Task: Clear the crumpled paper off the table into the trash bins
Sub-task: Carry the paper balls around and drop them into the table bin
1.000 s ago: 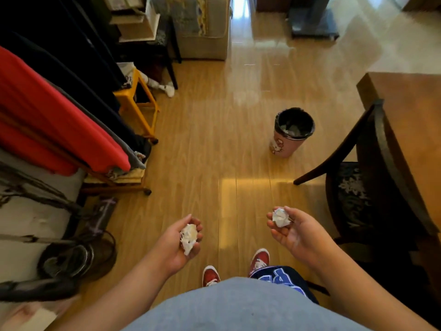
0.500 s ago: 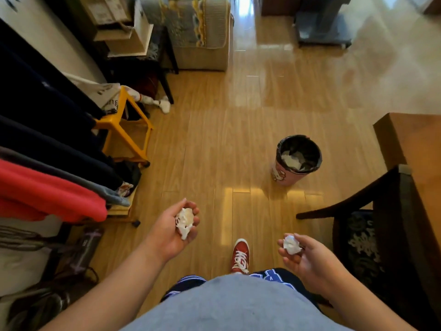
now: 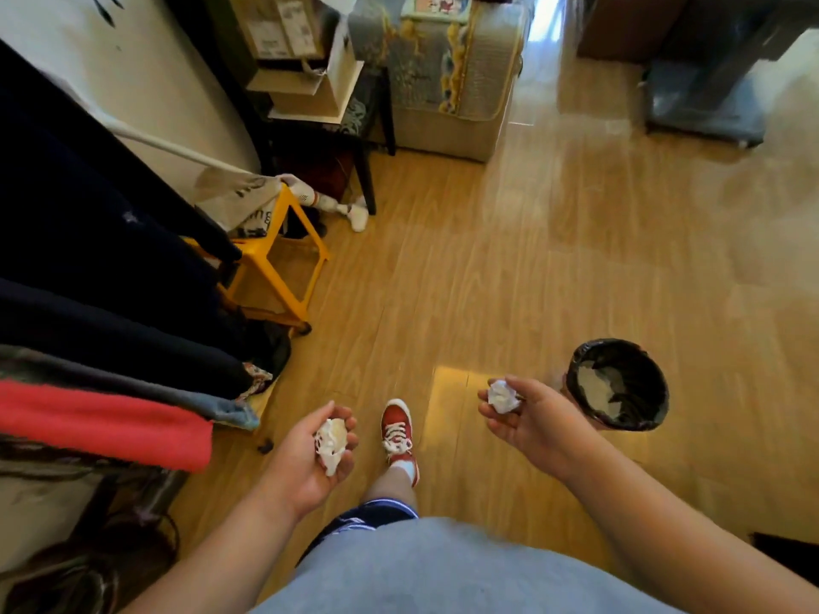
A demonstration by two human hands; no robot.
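My left hand (image 3: 310, 458) is palm up with its fingers curled around a crumpled white paper ball (image 3: 330, 440). A smaller crumpled paper ball (image 3: 502, 395) sits in my right hand (image 3: 532, 418), gripped at the fingertips. Just right of that hand stands a round trash bin (image 3: 620, 383) with a black liner on the wood floor, with white paper scraps inside. The table is out of view.
A rack of hanging dark and red clothes (image 3: 97, 356) fills the left side. A yellow stool (image 3: 270, 268) stands beside it. Boxes, a dark side table and a padded case (image 3: 447, 77) line the back. My red shoe (image 3: 399, 432) is on the floor between my hands.
I have walked forward, so the bin now lies close beside my right hand. The table and chair have left the view. Both hands still hold their paper balls.
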